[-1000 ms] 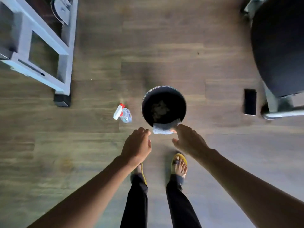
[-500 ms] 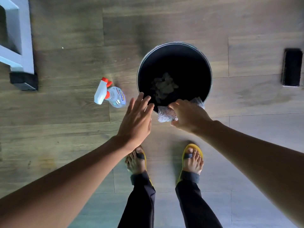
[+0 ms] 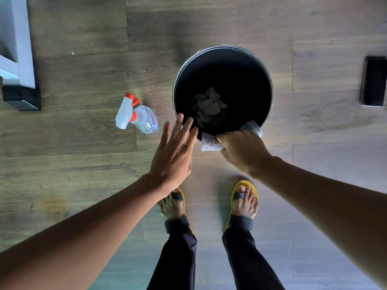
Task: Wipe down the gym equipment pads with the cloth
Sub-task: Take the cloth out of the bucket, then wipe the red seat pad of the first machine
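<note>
Right hand [image 3: 243,150] clamps the cloth [image 3: 210,143] at the bin [image 3: 270,84] rim, left hand [image 3: 171,158] spread empty; cloth looks soft, light, best bunched in the fist

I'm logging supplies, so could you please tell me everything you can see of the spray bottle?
The spray bottle lies on its side on the wooden floor, left of the round black bin. Its body is clear plastic with a blue label, its trigger head white with orange parts. Nothing touches it; the open left hand is nearby.
</note>
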Motion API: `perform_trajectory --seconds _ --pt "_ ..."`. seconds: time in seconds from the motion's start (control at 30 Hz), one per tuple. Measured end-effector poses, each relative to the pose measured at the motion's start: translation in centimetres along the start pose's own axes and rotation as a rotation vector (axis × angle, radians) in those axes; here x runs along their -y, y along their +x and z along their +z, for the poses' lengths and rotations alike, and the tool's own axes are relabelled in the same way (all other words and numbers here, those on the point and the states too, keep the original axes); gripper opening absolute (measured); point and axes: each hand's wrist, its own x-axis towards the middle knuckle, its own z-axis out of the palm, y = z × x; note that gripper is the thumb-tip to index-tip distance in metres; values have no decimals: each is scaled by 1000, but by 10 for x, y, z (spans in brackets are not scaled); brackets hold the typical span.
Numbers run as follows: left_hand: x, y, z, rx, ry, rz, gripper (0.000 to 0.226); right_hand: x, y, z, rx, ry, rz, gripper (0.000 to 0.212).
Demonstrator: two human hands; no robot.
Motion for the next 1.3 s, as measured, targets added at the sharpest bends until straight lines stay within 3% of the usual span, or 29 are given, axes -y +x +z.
perform_trajectory --seconds 0.3,0.47,0.77,1.0,1.13,1.3 --pt "-2 -7 -21 -28 -63 -18 69 -1 -20 -16 3 76 -20 25" --pt "-6 -23 -74 -23 -63 -55 68 13 -51 -55 -3 254 115 25" --pt "-50 -61 -287 1 -148 -70 57 44 -186 -213 -121 597 402 31" --pt "-107 -109 -473 -70 -182 9 39 72 -343 -339 -309 790 477 24" --pt "-145 -138 -542 -65 -159 94 26 79 -426 -368 -431 791 537 24" --pt "-186 -154 -578 -61 -136 261 19 84 -504 -356 -552 852 673 23"
